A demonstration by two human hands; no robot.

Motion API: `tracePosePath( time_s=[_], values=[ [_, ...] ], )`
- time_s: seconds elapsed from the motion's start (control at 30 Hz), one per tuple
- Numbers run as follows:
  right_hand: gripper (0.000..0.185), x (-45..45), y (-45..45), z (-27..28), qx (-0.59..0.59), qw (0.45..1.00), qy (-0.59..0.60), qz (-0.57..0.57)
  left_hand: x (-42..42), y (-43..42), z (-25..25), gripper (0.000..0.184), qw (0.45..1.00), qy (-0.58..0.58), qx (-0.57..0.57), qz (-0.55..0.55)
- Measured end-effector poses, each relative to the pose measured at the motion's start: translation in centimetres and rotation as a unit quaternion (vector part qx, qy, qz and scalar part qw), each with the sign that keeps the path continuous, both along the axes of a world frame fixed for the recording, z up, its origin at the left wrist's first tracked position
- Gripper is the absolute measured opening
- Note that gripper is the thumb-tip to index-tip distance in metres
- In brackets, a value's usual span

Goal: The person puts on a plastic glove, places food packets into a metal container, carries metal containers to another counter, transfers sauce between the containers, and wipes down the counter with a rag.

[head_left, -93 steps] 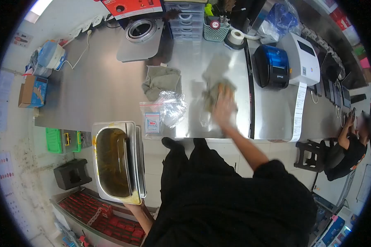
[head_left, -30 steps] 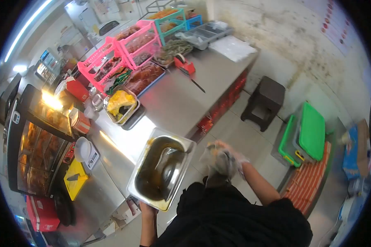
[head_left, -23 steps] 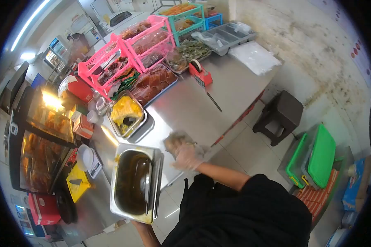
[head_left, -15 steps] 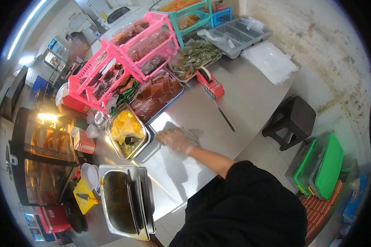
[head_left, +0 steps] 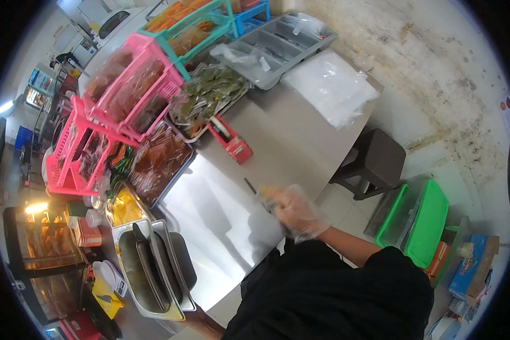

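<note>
My right hand (head_left: 293, 208), in a clear plastic glove, is closed on a greyish cloth (head_left: 266, 199) over the near edge of the steel counter (head_left: 215, 215). A dark thin tool (head_left: 249, 185) lies just beyond it. At the lower left, my left hand (head_left: 196, 320) grips the underside of several nested metal pans (head_left: 139, 272); its fingers are mostly hidden under them. The front pan has yellowish smears inside. Behind the pans sits a tray of yellow food (head_left: 124, 208), partly covered.
Pink baskets (head_left: 76, 150), bagged brown food (head_left: 161, 158), green packets (head_left: 209, 96), a red tape dispenser (head_left: 230, 140), a grey divided tray (head_left: 272, 48) and plastic bags (head_left: 331, 85) stand on the counter. A dark stool (head_left: 377, 158) and green-lidded boxes (head_left: 425, 224) are at right.
My right hand has moved with the cloth from the middle of the counter to its near edge at right. The pans have shifted left and tilted, and the view has turned right.
</note>
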State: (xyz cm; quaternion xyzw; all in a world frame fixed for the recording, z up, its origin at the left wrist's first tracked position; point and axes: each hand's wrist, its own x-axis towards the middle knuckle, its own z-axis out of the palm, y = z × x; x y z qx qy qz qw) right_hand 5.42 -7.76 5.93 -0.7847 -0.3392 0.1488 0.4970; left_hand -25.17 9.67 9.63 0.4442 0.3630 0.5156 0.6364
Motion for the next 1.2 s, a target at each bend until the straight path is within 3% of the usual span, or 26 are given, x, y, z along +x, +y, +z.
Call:
tracePosePath(
  time_s=[0.03,0.07,0.1,0.2,0.3,0.33,0.4,0.53,0.6,0.67,0.73,0.77,0.83,0.87,0.9,1.03,1.1,1.13,1.2],
  values=[
    [0.031,1.4,-1.3,-1.0,0.0,1.0,0.001,-0.001,1.2,-0.7,0.0,0.046,1.0,-0.001,0.0,-0.002],
    [0.036,2.9,-2.3,-2.3,-0.138,0.975,-0.171,0.02,2.4,-1.4,0.0,0.046,1.0,-0.001,-0.001,0.001],
    [0.043,4.4,-2.9,-3.5,-0.268,0.902,-0.335,0.041,3.3,-2.1,-0.1,0.046,1.0,-0.001,-0.004,0.004],
    [0.052,8.6,-1.8,-5.4,-0.235,0.892,-0.357,0.147,6.1,-3.7,0.3,0.046,1.0,0.001,0.0,0.021],
    [0.05,15.3,2.7,-8.9,-0.172,0.894,-0.392,0.13,8.2,-5.3,0.7,0.046,0.999,0.016,0.008,0.044],
    [0.053,18.4,5.4,-12.9,-0.2,0.914,-0.322,0.144,8.9,-5.8,0.8,0.046,0.998,0.019,0.009,0.053],
    [0.055,22.7,9.9,-14.7,-0.244,0.919,-0.259,0.169,9.9,-6.4,1.2,0.046,0.997,0.028,0.015,0.068],
    [0.046,27.9,15.2,-13.8,-0.093,0.914,-0.379,0.114,11.3,-8.2,1.2,0.046,0.994,0.035,0.023,0.1],
    [0.034,28.2,15.2,-9.6,-0.188,0.958,-0.207,0.057,11.4,-9.2,1.3,0.046,0.992,0.045,0.024,0.113],
    [0.026,28.2,13.4,-14.5,-0.183,0.972,-0.112,-0.096,11.5,-10.2,1.2,0.046,0.991,0.046,0.024,0.123],
    [0.03,28.0,6.6,-15.0,-0.349,0.921,-0.176,-0.012,11.4,-10.9,1.2,0.047,0.991,0.041,0.024,0.128],
    [0.044,25.9,2.0,-13.1,-0.397,0.875,-0.278,0.01,11.2,-11.1,1.1,0.047,0.989,0.042,0.025,0.137],
    [0.062,20.5,-3.4,-7.9,-0.236,0.937,-0.223,-0.13,11.0,-11.6,1.0,0.047,0.989,0.038,0.024,0.143],
    [0.065,18.4,-5.0,-5.1,-0.309,0.923,-0.199,-0.116,10.8,-11.9,1.0,0.047,0.988,0.038,0.024,0.147],
    [0.065,18.0,-5.0,-5.6,-0.309,0.922,-0.202,-0.113,10.6,-12.2,0.9,0.047,0.988,0.036,0.023,0.149],
    [0.048,16.3,-3.2,-11.0,-0.153,0.944,-0.243,0.164,9.1,-13.3,1.3,0.047,0.986,0.027,0.031,0.162],
    [0.044,20.6,2.1,-9.0,-0.203,0.954,-0.137,0.175,8.0,-14.2,1.7,0.047,0.984,0.033,0.035,0.169],
    [0.037,22.7,5.5,-12.2,-0.25,0.889,-0.352,0.154,7.7,-14.5,1.9,0.047,0.983,0.032,0.039,0.178],
    [0.025,25.5,12.0,-11.2,-0.169,0.982,-0.067,0.057,6.7,-15.6,2.1,0.047,0.981,0.023,0.049,0.188]
  ],
)
